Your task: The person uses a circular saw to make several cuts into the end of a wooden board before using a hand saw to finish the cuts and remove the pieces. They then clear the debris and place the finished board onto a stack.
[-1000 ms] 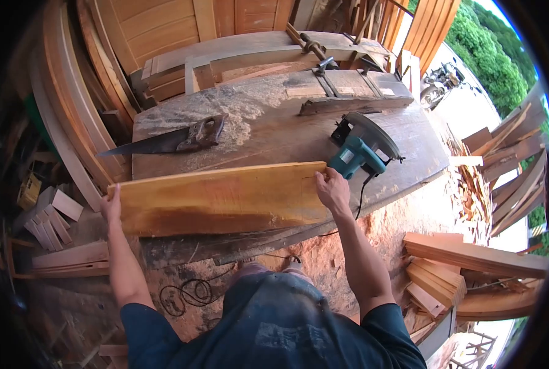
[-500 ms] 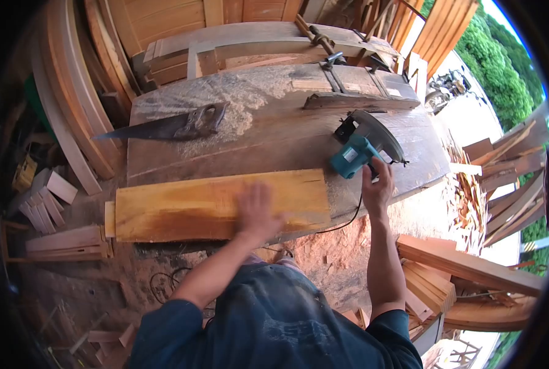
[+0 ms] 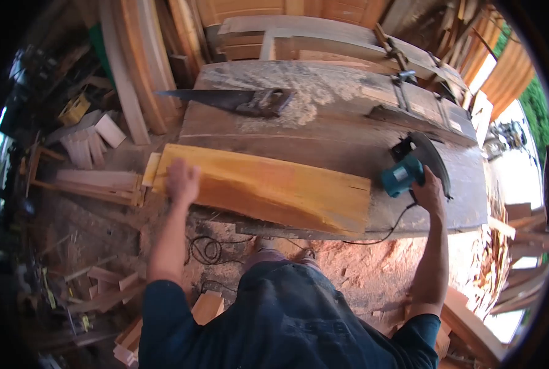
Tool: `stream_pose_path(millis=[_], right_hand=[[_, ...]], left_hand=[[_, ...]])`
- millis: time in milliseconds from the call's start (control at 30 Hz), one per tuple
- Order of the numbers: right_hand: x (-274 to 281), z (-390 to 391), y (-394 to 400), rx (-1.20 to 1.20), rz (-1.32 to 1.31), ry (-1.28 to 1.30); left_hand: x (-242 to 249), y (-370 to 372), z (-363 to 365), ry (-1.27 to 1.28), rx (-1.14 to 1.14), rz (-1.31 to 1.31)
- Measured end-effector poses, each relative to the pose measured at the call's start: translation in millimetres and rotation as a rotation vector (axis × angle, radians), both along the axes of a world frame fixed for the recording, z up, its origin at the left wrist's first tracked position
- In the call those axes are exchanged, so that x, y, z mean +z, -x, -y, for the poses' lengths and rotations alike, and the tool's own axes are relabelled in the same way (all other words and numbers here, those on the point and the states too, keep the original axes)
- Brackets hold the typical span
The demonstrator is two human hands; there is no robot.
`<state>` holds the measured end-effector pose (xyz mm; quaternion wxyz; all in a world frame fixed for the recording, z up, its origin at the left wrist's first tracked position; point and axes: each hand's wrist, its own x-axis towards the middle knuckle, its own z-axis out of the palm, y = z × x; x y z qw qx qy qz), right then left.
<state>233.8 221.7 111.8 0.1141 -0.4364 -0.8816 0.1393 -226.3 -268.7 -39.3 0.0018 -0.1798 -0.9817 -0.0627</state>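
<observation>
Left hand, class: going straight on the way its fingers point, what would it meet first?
Past the yellow board beneath it, the left hand would probably meet the handsaw blade first, though height is unclear.

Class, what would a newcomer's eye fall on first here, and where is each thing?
First, probably, the yellow board along the near edge of the bench, the left hand near its left end. Next, the teal circular saw to its right, the right hand on it. Beyond lies a handsaw beside pale sawdust.
</observation>
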Motion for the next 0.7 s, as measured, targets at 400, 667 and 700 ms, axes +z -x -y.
stream_pose_path(millis=[400,667,700], right_hand=[[49.2,63.2,-15.8,-0.139,-0.364,0.372],[110.4,266.0,-30.7,-0.638,-0.412,0.601],[106.3,280.7,-29.7,-0.644,-0.396,0.643]], left_hand=[[33.9,-176.8,-155.0,-0.155,-0.955,0.175],[23.7,-178.0,-237.8,-0.103,-0.983,0.245],[28.2,-172.6,-240.9,-0.108,-1.012,0.232]])
